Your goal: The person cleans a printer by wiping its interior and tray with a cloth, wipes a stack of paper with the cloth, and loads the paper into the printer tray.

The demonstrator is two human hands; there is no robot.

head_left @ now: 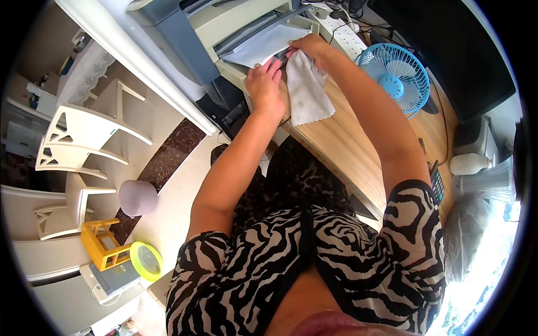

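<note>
The right hand is pinching the top edge of a pale cloth against the front of a printer at the far edge of the wooden desk. The cloth is hanging down from that grip and draping onto the desk. How the fingertips are closing on it is hard to make out, since the back of the hand is covering them. The left hand is lying just left of the cloth, fingers together and extended, tips pressing on the sheet of white paper that is sitting in the printer's tray. Whether the left hand is touching the cloth cannot be told. The printer's top is being cut off by the frame. To the right, a blue fan is standing on the desk, well apart from the hands. Near left, on the floor, white chairs are blurring toward the lens edge.
</note>
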